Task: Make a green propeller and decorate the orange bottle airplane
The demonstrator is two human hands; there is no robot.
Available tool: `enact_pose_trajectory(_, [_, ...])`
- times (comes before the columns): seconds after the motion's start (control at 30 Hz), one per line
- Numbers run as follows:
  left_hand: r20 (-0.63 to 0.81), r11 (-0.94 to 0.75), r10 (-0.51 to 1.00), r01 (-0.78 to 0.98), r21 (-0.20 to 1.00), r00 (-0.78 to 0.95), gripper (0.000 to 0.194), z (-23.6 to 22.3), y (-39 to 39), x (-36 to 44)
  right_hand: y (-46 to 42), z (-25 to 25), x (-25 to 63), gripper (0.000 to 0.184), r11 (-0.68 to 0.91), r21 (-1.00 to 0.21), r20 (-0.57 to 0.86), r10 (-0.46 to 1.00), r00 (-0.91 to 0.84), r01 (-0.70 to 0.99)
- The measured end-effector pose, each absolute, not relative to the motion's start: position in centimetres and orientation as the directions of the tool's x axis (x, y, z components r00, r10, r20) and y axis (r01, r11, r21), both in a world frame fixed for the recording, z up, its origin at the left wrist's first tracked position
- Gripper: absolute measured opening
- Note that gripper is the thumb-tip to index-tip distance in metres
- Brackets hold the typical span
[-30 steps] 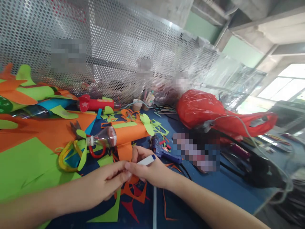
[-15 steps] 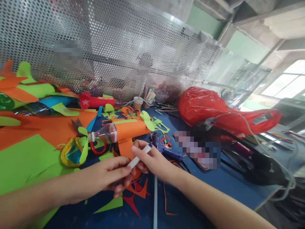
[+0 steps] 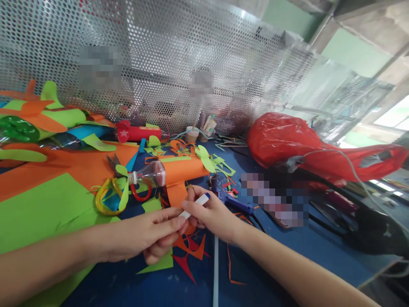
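Both my hands meet over the blue table (image 3: 287, 256), pinching a short white stick (image 3: 195, 204) with a dark blue tip. My left hand (image 3: 145, 234) grips its near end, and my right hand (image 3: 209, 211) holds its far part between thumb and fingers. Just beyond them lies a bottle plane (image 3: 166, 172), a clear plastic bottle wrapped in orange paper with green paper wings. Yellow-handled scissors (image 3: 107, 196) lie left of the bottle's neck. Orange and red paper scraps (image 3: 188, 251) lie under my hands.
Green paper sheets (image 3: 41, 209) and orange paper sheets (image 3: 76, 164) cover the left side. A blue glue gun (image 3: 231, 200) lies right of my hands. A red plastic bag (image 3: 287, 140) and black cables sit at right. A perforated metal screen (image 3: 179, 64) stands behind, with cups of sticks at its foot.
The white stick tilted from nearly flat to pointing up and right between my hands. My left fingers slid onto its near end. The view shifted a little to the left.
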State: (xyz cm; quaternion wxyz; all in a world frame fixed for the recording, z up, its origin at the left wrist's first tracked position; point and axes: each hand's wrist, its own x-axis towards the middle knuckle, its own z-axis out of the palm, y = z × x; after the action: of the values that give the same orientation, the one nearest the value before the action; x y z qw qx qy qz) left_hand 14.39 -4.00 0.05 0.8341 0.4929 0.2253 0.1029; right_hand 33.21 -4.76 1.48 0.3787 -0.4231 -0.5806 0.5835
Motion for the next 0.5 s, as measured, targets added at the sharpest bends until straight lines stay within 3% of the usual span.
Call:
enact_pose_trajectory(0.2, [-0.313,0.493,0.399,0.086,0.866,0.862,0.042,0.7,-4.1,14.9,-4.6,2.3,33.4,0.03,0.01,-0.998,-0.012,0.944,-0.329,0.068])
enact_pose_trajectory(0.3, [-0.386,0.422,0.473,0.18,0.888,0.792,0.053,1.2,-4.4,14.9,-3.9,2.8,34.3,0.026,0.064,-0.998,0.063,0.988,-0.139,0.002])
enact_pose_trajectory(0.37, [-0.286,0.13,0.669,0.27,0.954,0.686,0.053,1.3,-4.7,14.8,-3.3,3.1,34.8,0.025,0.111,-0.987,0.107,0.994,0.038,-0.119])
enact_pose_trajectory(0.4, [-0.148,-0.11,0.749,0.342,0.933,0.645,0.05,1.2,-4.9,14.7,-3.0,3.1,35.0,0.024,0.118,-0.979,0.102,0.99,0.101,-0.165])
enact_pose_trajectory(0.43, [0.011,-0.359,0.774,0.425,0.831,0.633,0.045,1.1,-5.1,14.6,-2.8,3.1,35.0,0.024,0.111,-0.976,0.086,0.986,0.141,-0.188])
enact_pose_trajectory(0.5, [0.214,-0.677,0.71,0.566,0.471,0.671,0.04,0.6,-5.4,14.5,-2.7,2.8,34.9,0.023,0.072,-0.984,0.05,0.989,0.137,-0.162])
